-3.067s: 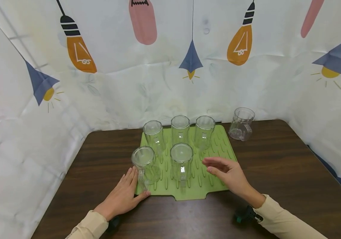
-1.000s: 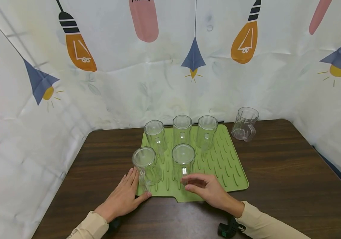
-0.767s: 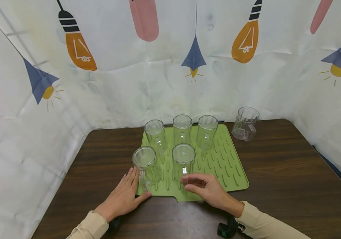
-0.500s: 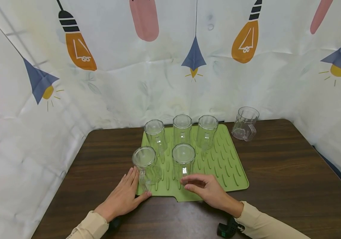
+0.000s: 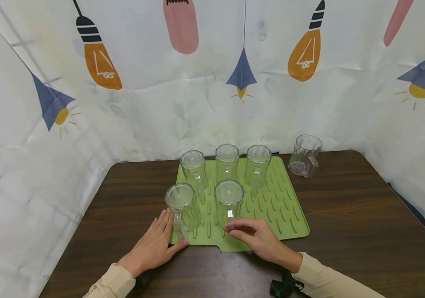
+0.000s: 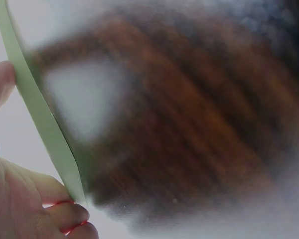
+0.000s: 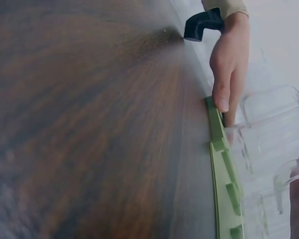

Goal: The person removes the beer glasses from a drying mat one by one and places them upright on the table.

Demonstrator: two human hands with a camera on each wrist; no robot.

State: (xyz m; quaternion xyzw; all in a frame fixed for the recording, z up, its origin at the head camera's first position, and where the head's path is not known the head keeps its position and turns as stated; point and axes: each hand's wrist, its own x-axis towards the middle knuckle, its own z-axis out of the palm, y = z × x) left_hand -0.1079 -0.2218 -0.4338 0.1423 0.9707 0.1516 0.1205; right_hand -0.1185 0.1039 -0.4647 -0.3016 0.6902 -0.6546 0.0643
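Several clear glass mugs, seemingly upside down, stand on a green drying mat (image 5: 292, 219). My right hand (image 5: 259, 238) pinches the handle of the front middle mug (image 5: 228, 198) between thumb and curled fingers; the right wrist view shows a fingertip beside that handle (image 7: 281, 191). My left hand (image 5: 150, 248) lies flat with straight fingers along the mat's left front corner, touching its edge, close to the front left mug (image 5: 180, 198). In the left wrist view, the mat's edge (image 6: 50, 134) runs between thumb and fingers.
Behind are the back left mug (image 5: 192, 163), back middle mug (image 5: 227, 157) and back right mug (image 5: 258, 159). Another glass mug (image 5: 305, 157) stands off the mat, on the dark wooden table (image 5: 350, 207). A patterned curtain (image 5: 141, 116) closes off the table's back and sides.
From above the mat's right side, my right hand has moved left to the front middle mug's handle. Over the last second it barely moves. My left hand stays where it was.
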